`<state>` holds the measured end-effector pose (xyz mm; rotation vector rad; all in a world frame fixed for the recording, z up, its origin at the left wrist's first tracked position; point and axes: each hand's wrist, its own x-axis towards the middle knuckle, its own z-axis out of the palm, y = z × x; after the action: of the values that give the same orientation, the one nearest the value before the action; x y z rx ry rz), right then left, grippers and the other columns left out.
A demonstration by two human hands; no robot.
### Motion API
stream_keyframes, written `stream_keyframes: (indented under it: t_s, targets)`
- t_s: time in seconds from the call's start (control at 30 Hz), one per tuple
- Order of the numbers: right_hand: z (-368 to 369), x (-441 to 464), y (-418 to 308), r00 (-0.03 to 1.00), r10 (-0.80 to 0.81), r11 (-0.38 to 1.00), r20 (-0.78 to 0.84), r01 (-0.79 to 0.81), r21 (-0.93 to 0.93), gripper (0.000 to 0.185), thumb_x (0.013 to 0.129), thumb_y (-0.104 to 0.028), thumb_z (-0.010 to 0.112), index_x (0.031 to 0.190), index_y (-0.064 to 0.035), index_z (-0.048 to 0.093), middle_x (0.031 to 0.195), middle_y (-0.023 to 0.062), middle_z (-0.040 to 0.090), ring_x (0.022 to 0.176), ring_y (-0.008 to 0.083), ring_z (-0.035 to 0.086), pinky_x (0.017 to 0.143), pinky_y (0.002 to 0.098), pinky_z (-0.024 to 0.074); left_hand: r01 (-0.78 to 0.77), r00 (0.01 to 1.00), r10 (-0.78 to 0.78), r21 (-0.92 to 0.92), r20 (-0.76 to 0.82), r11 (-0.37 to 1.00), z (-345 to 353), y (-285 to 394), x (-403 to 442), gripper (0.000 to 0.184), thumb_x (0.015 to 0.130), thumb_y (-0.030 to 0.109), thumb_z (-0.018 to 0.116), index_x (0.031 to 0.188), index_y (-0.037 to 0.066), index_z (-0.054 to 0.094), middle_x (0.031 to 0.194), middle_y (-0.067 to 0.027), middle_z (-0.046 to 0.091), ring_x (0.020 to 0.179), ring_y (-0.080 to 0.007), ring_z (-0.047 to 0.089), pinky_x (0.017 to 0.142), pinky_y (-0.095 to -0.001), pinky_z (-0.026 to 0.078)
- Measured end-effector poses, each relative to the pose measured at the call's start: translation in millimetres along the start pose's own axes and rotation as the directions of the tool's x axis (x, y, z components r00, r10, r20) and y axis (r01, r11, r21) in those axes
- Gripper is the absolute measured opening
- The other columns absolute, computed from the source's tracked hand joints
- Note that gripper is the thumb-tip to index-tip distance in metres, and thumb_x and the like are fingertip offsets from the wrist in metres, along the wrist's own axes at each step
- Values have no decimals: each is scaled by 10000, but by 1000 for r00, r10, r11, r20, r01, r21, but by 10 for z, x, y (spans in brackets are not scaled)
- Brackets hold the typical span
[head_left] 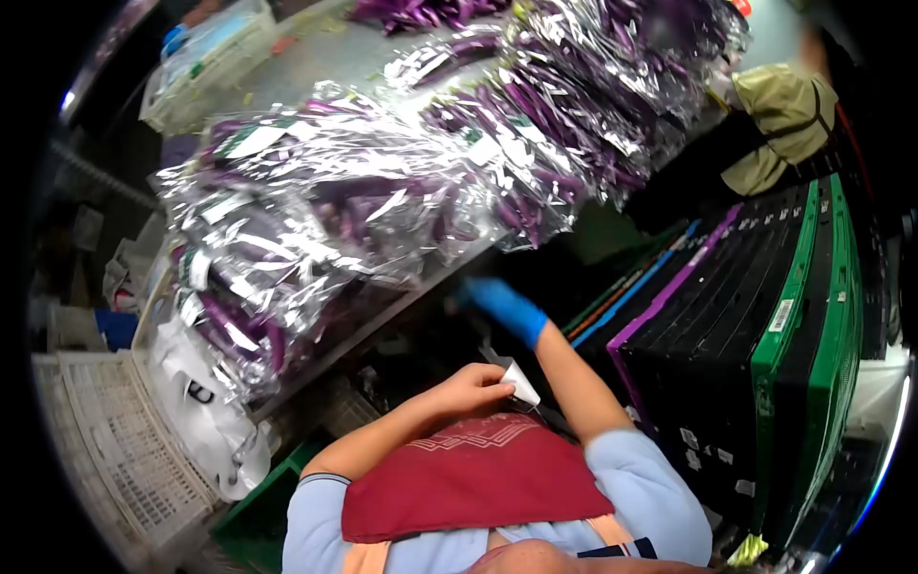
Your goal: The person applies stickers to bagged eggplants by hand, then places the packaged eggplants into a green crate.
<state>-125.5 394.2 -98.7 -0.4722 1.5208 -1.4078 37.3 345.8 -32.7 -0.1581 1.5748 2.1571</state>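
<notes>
My bare left hand is in front of the red apron, its fingers closed on a white piece of paper. My right hand, in a blue glove, reaches forward past the paper, just below the table's near edge. Its fingertips are blurred against a dark area, so what they touch is hidden. Beyond both hands, clear shiny bags of long purple eggplants lie heaped across the metal table. Some bags carry white and green labels.
Stacked black crates with green, purple and blue edges stand at my right. White slatted crates and a white plastic bag are at the left. A white bin sits at the far left. Another person stands at the far right.
</notes>
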Motion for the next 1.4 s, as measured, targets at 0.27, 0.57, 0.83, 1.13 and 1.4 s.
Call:
stream_keyframes:
  t_s: [0.27,0.57,0.83,1.13,1.4]
  targets:
    - [-1049,-2490,2386,904,321,435,-284,-407,-803,457,852,-400,339,727,-71,632,779,118,625,743,243,591,721,399,425,-198,920,353,574,-171,795,65,-398,-315,360,849,260,470,1087,-8,503,1041,-152,560,961,-269,537,833,-328,407]
    - [-1086,-2681,3204,719,647,74,-254,-390,-918,321,811,-314,438,916,-45,579,970,182,566,848,355,541,775,424,423,-387,677,520,349,-521,854,-621,873,-1942,253,839,223,534,982,15,561,852,-76,602,796,-135,576,697,-270,478]
    - [1020,-559,-2100,631,-758,572,165,764,-299,97,786,20,458,841,24,538,789,101,566,718,157,552,643,277,446,-259,260,64,-6,-964,966,-1832,1612,-1913,657,714,484,614,1019,-83,485,802,-137,536,592,-200,550,471,-284,476]
    - [1359,1313,-2878,889,59,742,453,265,-616,374,723,-388,645,848,-38,604,661,12,545,529,89,490,490,210,427,-292,260,71,-9,-963,956,-2121,1506,-1988,66,739,92,567,751,81,503,692,-16,482,590,-121,478,450,-294,412]
    - [1497,1348,-2713,790,-161,982,592,191,12,164,777,-134,513,880,-21,573,721,25,553,641,103,508,595,226,408,-740,517,184,-329,-836,586,-2144,1042,-2415,325,825,201,419,1059,-7,507,901,-93,594,789,-222,597,747,-405,491]
